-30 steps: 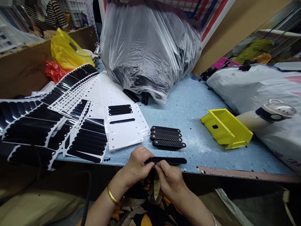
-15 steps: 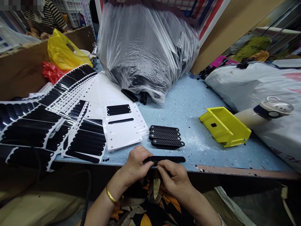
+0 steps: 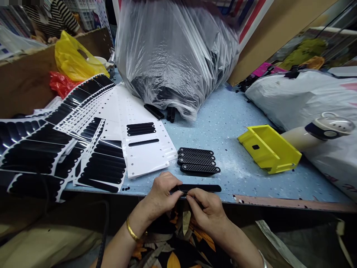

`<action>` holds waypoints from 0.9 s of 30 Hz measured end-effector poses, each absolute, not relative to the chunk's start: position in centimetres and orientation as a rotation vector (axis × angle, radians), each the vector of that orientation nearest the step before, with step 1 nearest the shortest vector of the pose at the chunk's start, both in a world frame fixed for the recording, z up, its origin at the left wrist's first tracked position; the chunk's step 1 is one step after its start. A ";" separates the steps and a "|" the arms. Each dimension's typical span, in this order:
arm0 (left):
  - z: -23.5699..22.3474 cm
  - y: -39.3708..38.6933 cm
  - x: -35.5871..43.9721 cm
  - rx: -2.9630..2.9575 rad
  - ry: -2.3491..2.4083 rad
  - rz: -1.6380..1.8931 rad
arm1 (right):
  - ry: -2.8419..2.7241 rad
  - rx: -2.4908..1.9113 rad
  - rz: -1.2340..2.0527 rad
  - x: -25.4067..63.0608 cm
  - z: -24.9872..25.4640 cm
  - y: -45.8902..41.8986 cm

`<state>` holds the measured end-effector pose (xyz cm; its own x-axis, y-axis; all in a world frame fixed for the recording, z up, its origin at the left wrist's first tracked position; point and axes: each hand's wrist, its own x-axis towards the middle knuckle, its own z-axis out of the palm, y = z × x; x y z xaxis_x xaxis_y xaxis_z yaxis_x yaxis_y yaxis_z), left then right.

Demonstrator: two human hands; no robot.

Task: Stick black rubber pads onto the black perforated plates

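Both my hands are at the table's front edge, holding a long black strip [image 3: 202, 188] between their fingertips. My left hand [image 3: 163, 195] pinches its left end, and my right hand [image 3: 206, 210] grips it just beside that. The strip's left end is hidden by my fingers. Just beyond my hands lie several black mesh-patterned bars [image 3: 197, 160], side by side on the blue speckled table [image 3: 237, 130]. To the left, white backing sheets [image 3: 145, 156] carrying black adhesive strips fan out across the table.
A large clear plastic bag [image 3: 173, 63] of black parts stands behind the sheets, with loose black bars at its foot. A yellow plastic tray [image 3: 267, 149] lies tipped at right, beside a white sack [image 3: 315, 100] and a white-and-grey handheld appliance [image 3: 329, 128]. A person in a striped top [image 3: 52, 18] sits far left.
My right fingertips have shifted slightly right along the black strip. The view has moved a little, and the strip stays in both hands.
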<state>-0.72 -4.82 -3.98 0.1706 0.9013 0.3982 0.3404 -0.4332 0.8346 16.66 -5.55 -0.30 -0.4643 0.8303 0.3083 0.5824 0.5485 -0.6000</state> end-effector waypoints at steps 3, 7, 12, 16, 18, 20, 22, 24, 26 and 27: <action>-3.9 -4.8 -0.7 1.859 1.169 1.241 | -2.201 -1.138 0.567 16.6 -0.3 -5.5; -3.8 -4.8 -0.7 1.843 1.166 1.235 | -2.204 -1.172 0.600 16.7 -0.4 -5.5; -3.7 -4.8 -0.7 1.837 1.168 1.238 | -2.221 -1.203 0.668 16.6 -0.2 -5.3; -3.5 -4.9 -0.7 1.823 1.171 1.223 | -2.218 -1.219 0.711 16.7 0.0 -5.2; -3.5 -4.9 -0.7 1.821 1.171 1.218 | -2.214 -1.231 0.740 16.7 0.1 -5.2; -3.4 -4.9 -0.7 1.822 1.170 1.216 | -2.216 -1.231 0.748 16.7 0.2 -5.2; -3.4 -4.9 -0.7 1.823 1.170 1.220 | -2.220 -1.226 0.739 16.7 0.2 -5.1; -3.5 -4.8 -0.7 1.825 1.169 1.224 | -2.228 -1.228 0.735 16.6 0.3 -5.0; -3.5 -4.8 -0.6 1.828 1.169 1.225 | -2.253 -1.241 0.726 16.5 0.3 -4.9; -3.4 -4.8 -0.7 1.830 1.169 1.223 | -2.272 -1.247 0.718 16.5 0.3 -4.9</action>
